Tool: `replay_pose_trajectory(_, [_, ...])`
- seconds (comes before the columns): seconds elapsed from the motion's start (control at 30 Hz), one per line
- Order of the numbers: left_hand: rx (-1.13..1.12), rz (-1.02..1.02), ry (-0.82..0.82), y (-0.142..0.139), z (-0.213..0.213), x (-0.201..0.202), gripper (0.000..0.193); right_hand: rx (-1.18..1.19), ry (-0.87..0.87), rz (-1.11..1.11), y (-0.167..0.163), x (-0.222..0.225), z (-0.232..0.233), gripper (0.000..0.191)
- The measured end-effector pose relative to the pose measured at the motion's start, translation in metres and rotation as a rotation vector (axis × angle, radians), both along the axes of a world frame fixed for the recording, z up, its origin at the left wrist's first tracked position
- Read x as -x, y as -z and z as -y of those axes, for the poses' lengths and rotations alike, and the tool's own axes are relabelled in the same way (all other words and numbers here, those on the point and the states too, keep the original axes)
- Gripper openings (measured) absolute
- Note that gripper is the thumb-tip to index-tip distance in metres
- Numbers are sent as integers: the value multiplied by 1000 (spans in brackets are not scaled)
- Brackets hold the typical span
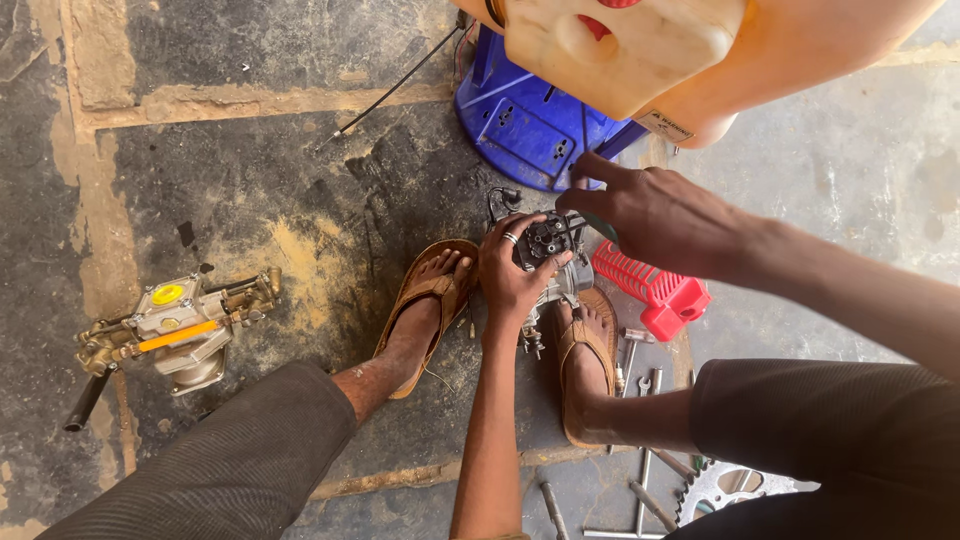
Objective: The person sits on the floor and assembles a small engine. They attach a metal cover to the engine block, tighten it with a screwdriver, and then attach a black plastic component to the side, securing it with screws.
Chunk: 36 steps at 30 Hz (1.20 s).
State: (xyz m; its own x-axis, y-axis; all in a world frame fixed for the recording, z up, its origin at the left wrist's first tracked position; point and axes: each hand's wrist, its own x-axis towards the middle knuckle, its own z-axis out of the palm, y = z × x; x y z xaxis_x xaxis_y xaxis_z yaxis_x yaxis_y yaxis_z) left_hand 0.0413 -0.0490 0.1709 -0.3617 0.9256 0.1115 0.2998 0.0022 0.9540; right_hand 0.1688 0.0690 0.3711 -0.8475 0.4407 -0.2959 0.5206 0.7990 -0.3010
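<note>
A small dark metal engine block (552, 262) stands on the stone floor between my two sandalled feet. My left hand (512, 270), a ring on one finger, grips its left side and top. Reaching in from the right, my right hand (650, 215) has its fingertips pinched at the top right of the block; what they pinch is too small to see. A red ribbed plastic cover (655, 288) lies just right of the block, partly under my right hand.
A brass pump unit (175, 325) with a yellow cap sits at the left. A blue plastic base (530, 120) under a cream and orange tank (640, 50) stands behind. Spanners and rods (640, 480) and a sprocket (725, 488) lie by my right leg. A thin black cable (390, 90) crosses the floor.
</note>
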Motion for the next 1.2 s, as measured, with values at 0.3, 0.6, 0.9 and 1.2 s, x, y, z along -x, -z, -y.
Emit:
replay_pose_trajectory(0.3, [16,-23,-3,5,0,3,55,-255,-344,13,-7,-4,-19,44])
replay_pose_trajectory(0.6, [-3,-20,-11,6,-1,4,56,123,212,275,-20,5,-8,64])
replay_pose_trajectory(0.9, [2,-2,-12,1,-1,1,55,-168,-96,268,-20,3,-12,41])
replay_pose_trajectory(1.2, [6,-14,-19,1,0,3,56,-136,-76,-154,-31,6,-5,41])
